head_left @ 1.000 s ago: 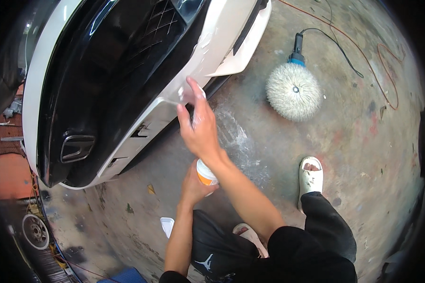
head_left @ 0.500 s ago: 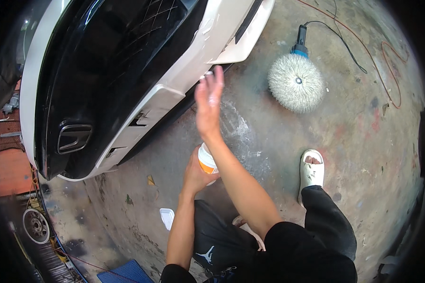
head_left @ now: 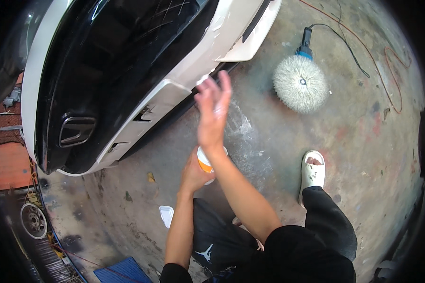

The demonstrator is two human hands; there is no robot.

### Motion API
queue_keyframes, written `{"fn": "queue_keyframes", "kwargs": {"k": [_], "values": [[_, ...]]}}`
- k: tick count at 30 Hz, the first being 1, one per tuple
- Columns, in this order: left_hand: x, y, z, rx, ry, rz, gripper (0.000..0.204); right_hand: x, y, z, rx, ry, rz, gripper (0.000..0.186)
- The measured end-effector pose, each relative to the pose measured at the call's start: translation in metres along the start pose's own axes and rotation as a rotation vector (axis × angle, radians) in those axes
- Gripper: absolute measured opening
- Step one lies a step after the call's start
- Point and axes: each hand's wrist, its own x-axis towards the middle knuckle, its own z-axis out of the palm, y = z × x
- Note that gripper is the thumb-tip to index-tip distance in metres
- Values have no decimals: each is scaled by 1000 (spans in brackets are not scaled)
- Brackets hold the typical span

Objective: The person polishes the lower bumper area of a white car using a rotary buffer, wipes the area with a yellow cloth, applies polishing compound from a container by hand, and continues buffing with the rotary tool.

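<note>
My left hand (head_left: pixel 194 173) is wrapped round a white tub (head_left: pixel 203 163) with an orange band, held low over the floor. My right forearm crosses in front of the tub and covers part of it. Beyond it, my right hand (head_left: pixel 213 115) reaches up beside the lower edge of a white and black car bumper (head_left: pixel 174 70). Its fingers are apart, slightly blurred, with white smears on fingers and palm. Whether the fingertips touch the bumper, I cannot tell. White paste-like streaks mark the bumper's white panel near the fingers.
A polisher with a large fluffy white pad (head_left: pixel 301 84) lies on the concrete floor at the right, its cord running backward near a red hose (head_left: pixel 370 54). A small white lid-like piece (head_left: pixel 166 216) lies left of my leg. A blue mat (head_left: pixel 123 270) and wheel (head_left: pixel 34 220) are at lower left.
My right hand has shifted slightly right, and its fingers have spread and bent more. The left hand keeps its hold on the tub. The whole view has shifted a little.
</note>
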Motion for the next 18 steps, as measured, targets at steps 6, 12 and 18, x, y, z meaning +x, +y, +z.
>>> {"fn": "queue_keyframes", "kwargs": {"k": [6,12,18], "values": [[-7,-5,-2,62,-4,-40,97,21,12,-6,-35,-4,-28,72],[-3,-4,0,72,26,-55,94,12,-7,-2,102,-24,-31,69],[-10,-16,-2,-78,20,-48,95,-26,-10,8,-1,-307,-11,76]]}}
